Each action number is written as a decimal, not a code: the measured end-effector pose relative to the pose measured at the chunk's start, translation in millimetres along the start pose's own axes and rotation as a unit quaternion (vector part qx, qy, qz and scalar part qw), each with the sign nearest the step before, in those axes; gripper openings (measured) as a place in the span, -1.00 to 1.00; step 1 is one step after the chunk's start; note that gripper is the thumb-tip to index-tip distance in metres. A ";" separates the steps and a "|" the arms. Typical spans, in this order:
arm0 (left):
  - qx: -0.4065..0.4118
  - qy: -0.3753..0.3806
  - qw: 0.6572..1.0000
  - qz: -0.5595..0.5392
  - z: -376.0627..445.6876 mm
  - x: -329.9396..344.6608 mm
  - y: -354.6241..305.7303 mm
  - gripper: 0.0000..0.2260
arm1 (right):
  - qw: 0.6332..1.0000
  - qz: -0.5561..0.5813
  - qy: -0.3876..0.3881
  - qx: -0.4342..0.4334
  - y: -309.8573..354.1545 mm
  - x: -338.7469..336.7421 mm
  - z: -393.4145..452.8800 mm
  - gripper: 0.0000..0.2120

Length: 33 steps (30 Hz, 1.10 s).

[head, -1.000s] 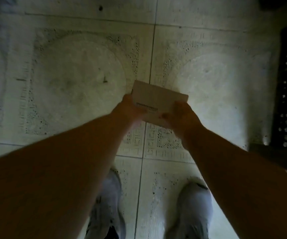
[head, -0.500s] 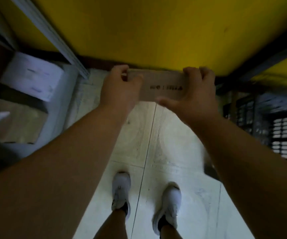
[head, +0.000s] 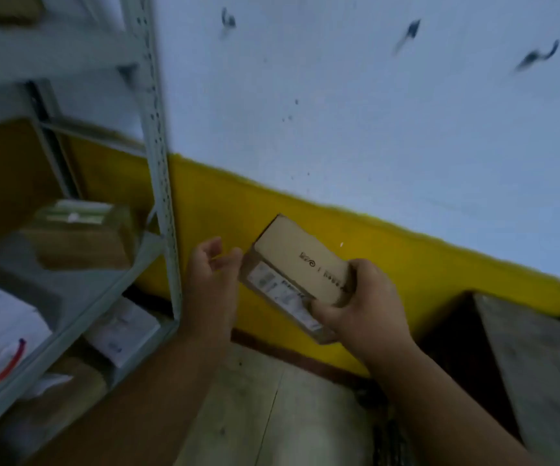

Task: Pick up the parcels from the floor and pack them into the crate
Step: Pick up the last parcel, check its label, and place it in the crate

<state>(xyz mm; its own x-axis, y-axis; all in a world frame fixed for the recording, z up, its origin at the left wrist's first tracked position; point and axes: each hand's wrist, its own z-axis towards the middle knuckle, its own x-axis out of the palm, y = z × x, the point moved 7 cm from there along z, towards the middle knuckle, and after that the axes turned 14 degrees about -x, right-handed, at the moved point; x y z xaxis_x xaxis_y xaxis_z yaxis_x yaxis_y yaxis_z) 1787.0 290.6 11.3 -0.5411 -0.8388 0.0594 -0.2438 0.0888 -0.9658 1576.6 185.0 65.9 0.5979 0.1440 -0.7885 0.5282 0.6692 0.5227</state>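
Observation:
A small brown cardboard parcel (head: pixel 292 264) with dark print on top and a white label on its side is held up in front of the yellow and white wall. My right hand (head: pixel 362 304) grips its near right end, thumb under and fingers over. My left hand (head: pixel 209 274) hovers just left of the parcel with relaxed, slightly curled fingers, and does not hold it. No crate is clearly in view.
A grey metal shelf rack (head: pixel 161 169) stands at the left, with cardboard boxes (head: pixel 83 240) and white mail bags (head: pixel 0 327) on its shelves. A dark boxy object (head: pixel 520 364) sits low at the right. Pale tiled floor (head: pixel 272 415) lies below.
The view has swung up from the floor to the wall. The parcel rose with it. My left hand has let go of the parcel, which now stays in my right hand alone.

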 end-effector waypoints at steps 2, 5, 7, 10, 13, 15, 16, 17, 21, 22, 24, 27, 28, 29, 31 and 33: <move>-0.021 0.012 0.998 -0.060 7.1 -12.5 -19.2 -0.77 | 0.992 0.121 -0.018 0.030 27.8 -1.3 12.4 -0.52; -0.039 0.110 0.984 -0.136 7.5 -15.2 -42.9 -0.64 | 0.981 0.192 -0.038 0.002 71.5 -1.3 36.1 -0.47; -0.065 0.176 0.963 -0.193 9.9 -17.1 -52.6 -0.42 | 0.971 0.235 -0.044 -0.016 98.2 0.2 50.9 -0.45; -0.058 0.212 0.942 -0.254 14.1 -30.6 -73.2 -0.47 | 0.954 0.293 -0.040 -0.045 130.5 3.7 67.0 -0.59; -0.060 0.196 0.937 -0.282 13.0 -46.4 -90.7 -0.32 | 0.947 0.304 -0.033 -0.099 158.1 4.4 77.4 -0.70; -0.041 0.170 0.943 -0.283 7.2 -59.4 -101.2 -0.30 | 0.942 0.307 -0.016 -0.137 178.7 5.1 82.3 -0.74; -0.025 0.151 0.947 -0.283 3.7 -66.3 -106.2 -0.35 | 0.940 0.305 0.000 -0.152 187.9 5.7 85.3 -0.74; -0.007 0.132 0.948 -0.288 -1.5 -73.1 -111.3 -0.43 | 0.939 0.301 0.019 -0.166 196.8 5.6 88.7 -0.72; 0.070 0.030 0.957 -0.278 -32.6 -106.1 -129.9 -0.40 | 0.920 0.298 0.068 -0.246 237.8 0.5 97.5 -0.50; 0.092 -0.007 0.960 -0.263 -43.8 -114.9 -133.5 -0.36 | 0.911 0.307 0.076 -0.264 246.7 -1.0 96.2 -0.47; 0.131 -0.085 0.958 -0.241 -70.2 -133.0 -135.6 -0.39 | 0.886 0.341 0.100 -0.297 261.7 -0.7 87.5 -0.46; 0.171 -0.209 0.942 -0.198 -123.3 -160.8 -128.1 -0.56 | 0.832 0.415 0.171 -0.325 278.0 13.8 60.9 -0.44; 0.182 -0.251 0.934 -0.176 -144.0 -168.1 -123.2 -0.61 | 0.815 0.435 0.197 -0.329 281.9 19.4 48.1 -0.44; 0.192 -0.289 0.925 -0.154 -166.3 -174.1 -118.9 -0.66 | 0.797 0.450 0.220 -0.338 286.9 23.7 33.8 -0.45; 0.204 -0.356 0.903 -0.127 -215.8 -185.0 -108.0 -0.62 | 0.759 0.473 0.270 -0.356 301.6 29.2 -1.3 -0.45; 0.205 -0.426 0.872 -0.126 -271.7 -200.4 -95.5 -0.48 | 0.719 0.493 0.325 -0.368 323.5 29.5 -44.8 -0.43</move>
<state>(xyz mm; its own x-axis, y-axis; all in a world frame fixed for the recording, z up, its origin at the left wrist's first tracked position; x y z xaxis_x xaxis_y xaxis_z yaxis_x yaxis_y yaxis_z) 1700.1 596.2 160.2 0.3256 -0.9138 0.2427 0.1337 -0.2096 -0.9686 1738.0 438.4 197.1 -0.0708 0.9624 -0.2622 -0.5631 0.1784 0.8069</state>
